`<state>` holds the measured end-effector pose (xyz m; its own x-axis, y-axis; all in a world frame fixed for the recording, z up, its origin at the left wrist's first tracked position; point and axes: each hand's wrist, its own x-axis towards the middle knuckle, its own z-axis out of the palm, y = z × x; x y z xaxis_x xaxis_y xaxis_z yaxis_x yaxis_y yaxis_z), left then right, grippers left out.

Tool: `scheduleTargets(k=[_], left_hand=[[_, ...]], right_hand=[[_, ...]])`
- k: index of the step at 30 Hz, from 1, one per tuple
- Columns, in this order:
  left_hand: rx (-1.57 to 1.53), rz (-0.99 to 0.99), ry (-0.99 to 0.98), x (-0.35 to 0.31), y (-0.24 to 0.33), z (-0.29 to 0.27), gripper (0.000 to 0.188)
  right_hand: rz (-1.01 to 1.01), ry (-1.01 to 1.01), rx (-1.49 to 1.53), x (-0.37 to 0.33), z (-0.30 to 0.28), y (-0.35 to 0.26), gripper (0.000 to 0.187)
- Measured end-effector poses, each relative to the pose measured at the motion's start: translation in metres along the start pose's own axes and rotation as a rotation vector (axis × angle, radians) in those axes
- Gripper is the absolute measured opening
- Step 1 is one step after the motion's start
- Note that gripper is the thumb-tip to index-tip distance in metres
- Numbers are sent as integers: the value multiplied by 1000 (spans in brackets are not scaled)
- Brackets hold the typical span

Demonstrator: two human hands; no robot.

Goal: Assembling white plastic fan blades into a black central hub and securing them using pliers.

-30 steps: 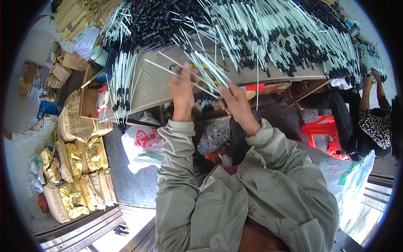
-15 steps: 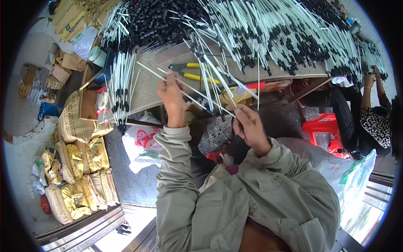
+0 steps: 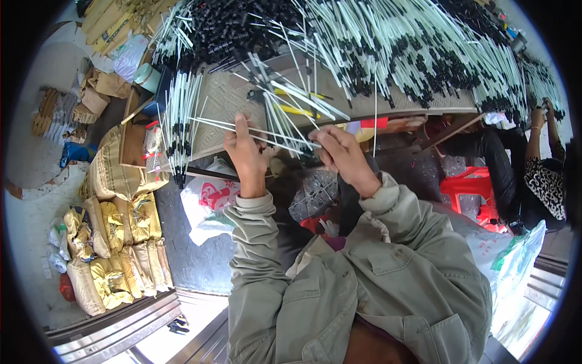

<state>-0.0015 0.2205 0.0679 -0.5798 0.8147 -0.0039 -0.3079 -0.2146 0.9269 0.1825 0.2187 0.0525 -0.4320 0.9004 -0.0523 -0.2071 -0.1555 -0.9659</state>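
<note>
My left hand (image 3: pixel 246 151) is closed around a couple of thin white rods (image 3: pixel 212 123), which run nearly level across the front of the table. With its fingers pinched, my right hand (image 3: pixel 347 159) grips the rods' right-hand end. Just beyond both hands, a loose fan of white rods with black fittings (image 3: pixel 291 91) lies at the table's front edge. It partly covers a pair of pliers with yellow handles (image 3: pixel 298 111). Whether a black fitting sits between my right fingertips is too small to tell.
Large heaps of white rods with black ends (image 3: pixel 400 54) cover the table's far right, beside a pile of black fittings (image 3: pixel 233 30). Another rod bundle (image 3: pixel 177 127) overhangs the left edge. A red stool (image 3: pixel 467 188) and another person (image 3: pixel 545 176) are at the right; packed sacks (image 3: pixel 115 249) at the left.
My right hand has moved left, closer to my left hand, and the held rods lie flatter. The loose rods beyond have tipped over and spread across the pliers.
</note>
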Motion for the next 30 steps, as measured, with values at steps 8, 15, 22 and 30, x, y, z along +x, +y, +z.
scheduleTargets(k=[8, 15, 22, 30], left_hand=[[153, -72, -98, -17, -22, 2, 22], [2, -145, -124, -11, -24, -2, 25], [-8, -153, -117, -7, -24, 6, 29], [3, -145, -150, -8, -16, -1, 41]], right_hand=[[14, 37, -154, -6, -5, 10, 27], [-607, 316, -1110, -24, 6, -57, 14], [-484, 170, -1363, 91, 29, -28, 22], [-461, 460, -924, 130, 28, -53, 25]])
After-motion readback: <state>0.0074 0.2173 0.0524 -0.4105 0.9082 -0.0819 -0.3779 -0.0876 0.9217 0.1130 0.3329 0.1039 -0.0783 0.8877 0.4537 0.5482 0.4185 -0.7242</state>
